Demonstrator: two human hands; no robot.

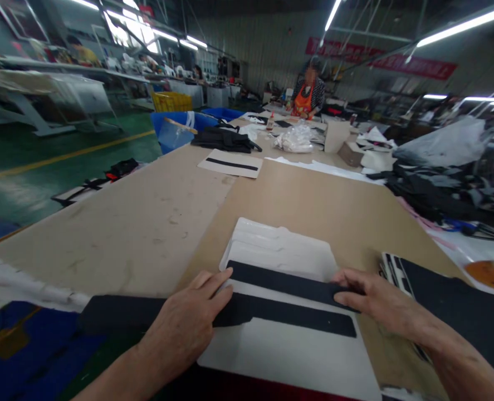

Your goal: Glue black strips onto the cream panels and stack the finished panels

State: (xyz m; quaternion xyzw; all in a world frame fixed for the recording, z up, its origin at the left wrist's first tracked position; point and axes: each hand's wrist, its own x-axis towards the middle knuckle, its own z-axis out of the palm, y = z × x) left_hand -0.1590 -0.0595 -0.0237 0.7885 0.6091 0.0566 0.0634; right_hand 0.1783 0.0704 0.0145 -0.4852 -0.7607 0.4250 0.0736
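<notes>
A black strip [286, 282] lies slantwise across a stack of white sheets [280, 245] in front of me. My left hand [192, 312] is at its left end, with the thumb and fingertips closed on the edge there. At the strip's right end, my right hand [359, 295] pinches the corner between thumb and fingers. Just nearer to me, a second black strip [297, 317] lies flat on a white panel [288, 353]. A dark piece [121, 314] sticks out to the left beneath my left hand and forearm, which partly cover it.
Right of my right hand lies a stack of black panels [451, 306]. Farther up the table [159, 223] are a white panel with a black strip [230, 163], folded black fabric [225, 138] and clear plastic bags [299, 136]. A person in an orange apron [304, 100] stands at the far end.
</notes>
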